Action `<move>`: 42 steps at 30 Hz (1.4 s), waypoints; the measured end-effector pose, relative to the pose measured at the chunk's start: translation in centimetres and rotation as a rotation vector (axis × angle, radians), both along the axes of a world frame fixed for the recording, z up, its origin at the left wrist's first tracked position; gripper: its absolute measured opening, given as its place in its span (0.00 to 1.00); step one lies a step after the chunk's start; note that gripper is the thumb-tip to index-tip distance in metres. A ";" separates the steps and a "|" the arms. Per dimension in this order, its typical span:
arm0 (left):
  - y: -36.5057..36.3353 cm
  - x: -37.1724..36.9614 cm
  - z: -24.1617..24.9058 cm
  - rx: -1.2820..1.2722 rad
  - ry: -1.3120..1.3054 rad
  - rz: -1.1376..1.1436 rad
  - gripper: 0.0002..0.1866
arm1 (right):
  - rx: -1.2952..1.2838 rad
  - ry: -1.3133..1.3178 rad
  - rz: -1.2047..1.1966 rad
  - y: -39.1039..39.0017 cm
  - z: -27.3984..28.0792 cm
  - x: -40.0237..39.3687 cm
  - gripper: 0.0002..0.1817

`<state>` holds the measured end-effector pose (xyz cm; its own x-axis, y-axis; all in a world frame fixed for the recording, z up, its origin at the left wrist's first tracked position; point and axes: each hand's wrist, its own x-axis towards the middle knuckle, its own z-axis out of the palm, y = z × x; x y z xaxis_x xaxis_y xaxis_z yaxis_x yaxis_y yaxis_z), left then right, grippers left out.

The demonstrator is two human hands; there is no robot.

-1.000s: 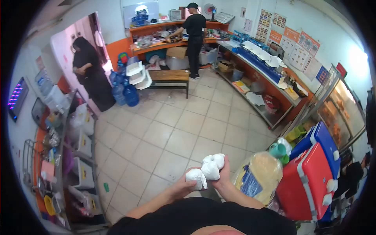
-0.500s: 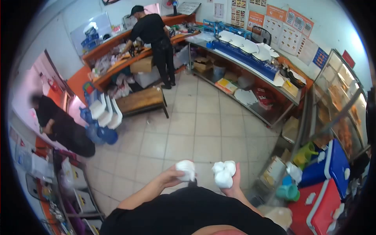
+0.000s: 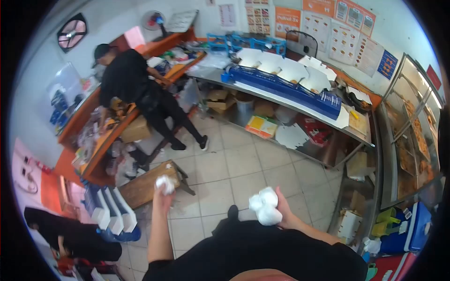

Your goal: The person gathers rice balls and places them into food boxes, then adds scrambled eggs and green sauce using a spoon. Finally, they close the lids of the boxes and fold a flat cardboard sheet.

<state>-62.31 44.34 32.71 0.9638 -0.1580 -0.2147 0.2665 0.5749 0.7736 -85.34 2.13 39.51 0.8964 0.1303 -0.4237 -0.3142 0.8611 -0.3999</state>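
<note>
My left hand (image 3: 162, 200) is closed round a small white wrapped bundle (image 3: 165, 182), held out to the left in front of a low wooden bench. In my right hand (image 3: 287, 214), close to the front of my body, sits a cluster of white rounded bundles (image 3: 266, 206). They look wrapped in thin white paper or plastic; what is inside is hidden. My right fingers support the cluster from its right side and below. The two hands are well apart.
A low wooden bench (image 3: 149, 185) stands ahead left. A metal counter (image 3: 215, 83) holds open blue-and-white boxes (image 3: 281, 89). One person (image 3: 129, 77) leans over the orange counter; another (image 3: 70, 234) is at lower left. A glass food case (image 3: 410, 136) and a blue cooler (image 3: 407, 234) stand right.
My view has turned and moved forward. My left hand has swung left and away from my right, still with its white bundle. My right hand keeps its cluster. The person at the counter has shifted stance.
</note>
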 end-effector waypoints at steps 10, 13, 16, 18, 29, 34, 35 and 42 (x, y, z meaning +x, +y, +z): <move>-44.5 49.8 1.1 0.259 0.013 -0.151 0.37 | -0.042 0.107 -0.294 -16.3 -0.3 24.0 0.42; -57.2 59.5 4.7 0.519 -0.025 -0.118 0.39 | -0.093 0.111 -0.361 -23.9 -3.8 31.9 0.42; -66.6 65.6 5.5 0.900 -0.466 0.109 0.43 | -0.057 0.106 -0.352 -32.1 -2.8 40.2 0.43; -70.4 67.5 7.4 1.276 -0.476 0.004 0.43 | -0.046 0.106 -0.282 -36.7 -2.5 43.5 0.44; -71.3 55.4 4.5 0.759 -0.434 -0.705 0.25 | -0.129 0.212 -0.447 -46.1 -0.2 58.5 0.41; -71.0 49.5 5.9 0.384 -0.130 -1.130 0.44 | -0.199 0.163 -0.657 -43.8 0.7 63.8 0.35; -71.3 50.4 7.4 0.458 -0.171 -1.124 0.45 | -0.166 0.115 -0.694 -43.6 0.5 64.2 0.34; -72.2 57.1 8.0 0.684 -0.648 -0.749 0.35 | -0.172 0.168 -0.713 -48.7 1.9 61.3 0.29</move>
